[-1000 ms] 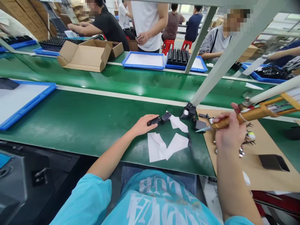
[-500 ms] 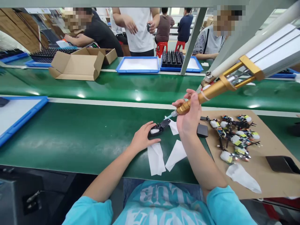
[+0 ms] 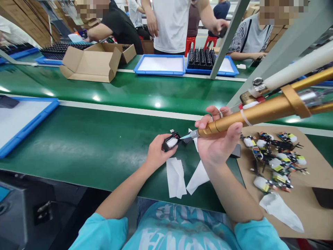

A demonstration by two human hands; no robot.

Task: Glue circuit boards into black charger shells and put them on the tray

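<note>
Right fingers [image 3: 204, 122] partly behind gold tool [image 3: 267, 110]

Head-worn view, forward and down

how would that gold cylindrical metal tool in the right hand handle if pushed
The gold cylindrical metal tool would probably feel stiff and heavy, given its thick metallic body. Its round shape could roll if laid down, though the silver side clamp might check it. The slim pale-blue tip looks delicate and might bend.
</note>
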